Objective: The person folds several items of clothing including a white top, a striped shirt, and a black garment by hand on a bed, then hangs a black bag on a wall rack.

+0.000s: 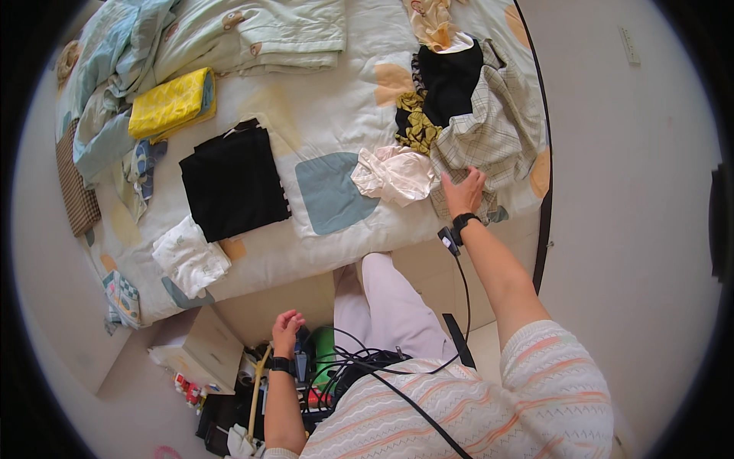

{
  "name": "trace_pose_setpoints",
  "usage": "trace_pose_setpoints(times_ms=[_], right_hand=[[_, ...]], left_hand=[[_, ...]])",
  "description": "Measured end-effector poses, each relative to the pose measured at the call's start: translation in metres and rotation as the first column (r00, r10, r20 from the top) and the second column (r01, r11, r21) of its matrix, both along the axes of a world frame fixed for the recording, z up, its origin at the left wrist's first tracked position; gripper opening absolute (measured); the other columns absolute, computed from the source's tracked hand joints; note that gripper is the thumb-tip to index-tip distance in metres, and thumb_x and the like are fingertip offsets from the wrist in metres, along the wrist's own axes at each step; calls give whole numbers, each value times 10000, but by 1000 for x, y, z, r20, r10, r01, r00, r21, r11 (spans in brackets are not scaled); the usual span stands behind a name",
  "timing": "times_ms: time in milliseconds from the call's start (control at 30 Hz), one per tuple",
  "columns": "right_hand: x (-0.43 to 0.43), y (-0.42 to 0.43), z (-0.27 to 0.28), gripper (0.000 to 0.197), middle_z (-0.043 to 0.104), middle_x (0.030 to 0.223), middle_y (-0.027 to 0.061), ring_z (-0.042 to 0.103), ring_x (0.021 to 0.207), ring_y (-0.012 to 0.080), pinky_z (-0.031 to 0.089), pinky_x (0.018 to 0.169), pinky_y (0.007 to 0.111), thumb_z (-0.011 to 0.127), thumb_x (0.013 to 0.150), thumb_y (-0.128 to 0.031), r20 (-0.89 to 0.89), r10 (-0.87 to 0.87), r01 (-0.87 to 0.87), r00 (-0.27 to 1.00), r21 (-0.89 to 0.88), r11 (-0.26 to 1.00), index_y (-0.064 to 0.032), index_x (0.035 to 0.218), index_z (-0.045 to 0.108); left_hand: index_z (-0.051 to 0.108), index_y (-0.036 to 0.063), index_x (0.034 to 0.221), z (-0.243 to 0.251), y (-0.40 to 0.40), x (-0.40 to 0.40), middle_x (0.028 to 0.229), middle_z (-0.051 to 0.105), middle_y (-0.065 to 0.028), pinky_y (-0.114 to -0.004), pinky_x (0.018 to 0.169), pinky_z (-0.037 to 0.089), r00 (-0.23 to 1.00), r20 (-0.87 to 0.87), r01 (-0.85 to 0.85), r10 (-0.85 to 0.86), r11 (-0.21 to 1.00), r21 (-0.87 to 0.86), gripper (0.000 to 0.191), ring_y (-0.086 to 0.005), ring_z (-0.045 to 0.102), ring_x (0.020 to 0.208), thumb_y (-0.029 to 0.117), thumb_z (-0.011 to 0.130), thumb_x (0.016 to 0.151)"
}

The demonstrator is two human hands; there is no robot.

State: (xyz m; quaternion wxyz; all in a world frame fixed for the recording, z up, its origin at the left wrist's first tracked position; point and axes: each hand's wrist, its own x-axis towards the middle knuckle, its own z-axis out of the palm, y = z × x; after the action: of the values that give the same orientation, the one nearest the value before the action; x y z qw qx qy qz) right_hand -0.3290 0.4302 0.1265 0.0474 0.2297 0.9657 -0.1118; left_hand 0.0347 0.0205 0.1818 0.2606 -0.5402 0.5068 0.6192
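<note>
On the bed, my right hand (465, 190) touches the lower left part of a crumpled checked grey cloth (487, 126); whether its fingers grip the fabric cannot be told. Just left of that hand lies a pale pink garment (395, 175), loosely bunched. My left hand (288, 326) is held in the air off the bed's near edge, holding nothing, its fingers slightly curled. Above the pink garment are a mustard-and-black patterned cloth (417, 123) and a black garment (450, 80). A folded black garment (235, 181) and a folded white printed cloth (192, 255) lie left of centre.
A folded yellow patterned cloth (172, 103) and a light green quilt (275, 34) lie at the upper left. A small bedside cabinet (198, 350) stands below the bed's left corner. Black cables (367, 364) hang across my waist, one running to my right wrist.
</note>
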Motion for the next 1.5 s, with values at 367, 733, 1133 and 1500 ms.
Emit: trace_pose_setpoints(times_ms=[367, 733, 1133, 1500], right_hand=[[-91, 75, -36, 215, 648, 869, 106, 655, 875, 303, 522, 727, 421, 584, 912, -249, -145, -116, 84, 983, -207, 975, -44, 977, 591], [63, 120, 118, 477, 682, 865, 122, 638, 749, 207, 503, 671, 327, 764, 772, -327, 219, -40, 174, 975, -641, 748, 10, 1074, 616], [120, -27, 302, 288, 639, 767, 190, 631, 685, 323, 489, 643, 380, 743, 761, -222, -342, 136, -341, 930, -664, 665, -25, 933, 623], [178, -68, 376, 265, 604, 873, 31, 593, 797, 114, 466, 713, 261, 761, 783, -91, -509, 273, -571, 816, -780, 255, -42, 981, 592]], left_hand=[[545, 16, 1178, 12, 4, -74, 1120, 642, -132, -304, 854, 511, 973, -148, 176, -175, 984, -7, 243, -197, 654, 962, 127, 535, 962], [562, -4, 1154, 63, 13, -190, 1063, 641, -87, -287, 861, 487, 698, -438, 524, -567, 821, -227, 231, -172, 625, 945, 115, 548, 956], [482, -7, 1322, 223, 161, -305, 1289, 574, -112, -329, 1021, 400, 481, -596, 820, -643, 571, 46, 438, -193, 548, 1169, 301, 485, 1010], [546, 1, 1233, 166, 195, -279, 1064, 628, -54, -285, 796, 500, 371, -720, 912, -586, 375, 164, 441, -129, 600, 920, 124, 655, 824]])
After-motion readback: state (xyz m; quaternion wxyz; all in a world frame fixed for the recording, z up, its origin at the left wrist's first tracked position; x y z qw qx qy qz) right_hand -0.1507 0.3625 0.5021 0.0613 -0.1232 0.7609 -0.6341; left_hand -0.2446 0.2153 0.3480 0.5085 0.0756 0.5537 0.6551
